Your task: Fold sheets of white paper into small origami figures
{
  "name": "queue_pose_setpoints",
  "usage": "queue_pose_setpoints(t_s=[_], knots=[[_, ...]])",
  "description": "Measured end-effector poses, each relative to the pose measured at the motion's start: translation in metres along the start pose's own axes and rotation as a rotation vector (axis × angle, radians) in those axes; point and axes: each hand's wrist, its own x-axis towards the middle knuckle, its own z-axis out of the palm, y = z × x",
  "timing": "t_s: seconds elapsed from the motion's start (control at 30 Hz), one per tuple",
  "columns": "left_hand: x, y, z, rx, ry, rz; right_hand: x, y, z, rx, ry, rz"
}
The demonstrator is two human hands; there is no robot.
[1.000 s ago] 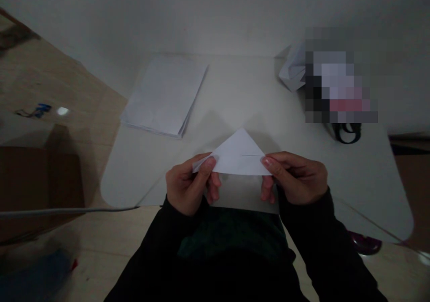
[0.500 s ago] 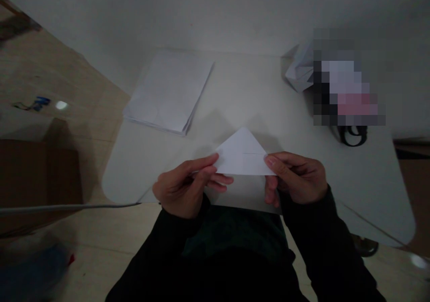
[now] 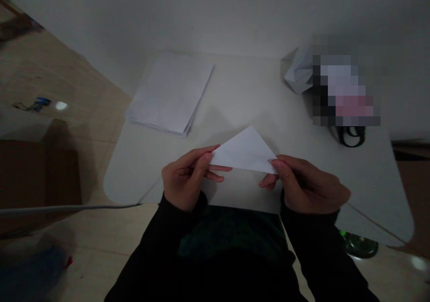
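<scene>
Left hand (image 3: 185, 179): thumb and fingers closed together on the left corner of a folded white paper triangle (image 3: 243, 152). Right hand (image 3: 311, 186): thumb above, fingers curled beneath, clamped on the right corner. The triangle is held between both hands over a white round-cornered table (image 3: 116, 188), apex near 12 o'clock, long edge sloping down toward the right hand. Bearings from the triangle: stack of white paper sheets (image 3: 169, 94) at 11 o'clock; folded paper piece (image 3: 298, 71) at 1 o'clock, just beside a pixelated object (image 3: 346, 80), not identifiable; black looped item (image 3: 351, 136) at 2 o'clock; grey cable (image 3: 67, 209) at 8 o'clock; cardboard box (image 3: 40, 176) at 9 o'clock, off the table.
</scene>
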Motion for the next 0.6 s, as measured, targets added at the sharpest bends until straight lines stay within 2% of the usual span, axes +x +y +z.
queue_pose_setpoints(t_s=[0.1, 0.2, 0.4, 0.5, 0.6], knots=[[-0.0026, 0.0031, 0.0018, -0.002, 0.007, -0.033, -0.0009, 0.004, -0.0029, -0.093, 0.013, -0.046], [-0.0055, 0.0042, 0.003, -0.012, 0.019, -0.061, 0.0005, 0.0043, -0.0053, -0.148, -0.01, -0.025], [-0.0085, 0.0011, -0.0025, 0.029, -0.067, -0.094, 0.0039, -0.003, -0.0032, -0.08, -0.187, 0.072], [-0.0083, 0.0004, -0.0038, 0.059, -0.078, -0.059, 0.0036, -0.0034, -0.0015, -0.001, -0.156, 0.083], [-0.0079, 0.0004, -0.0006, 0.014, -0.041, -0.067, 0.0042, -0.0007, -0.0013, 0.035, -0.106, 0.064]])
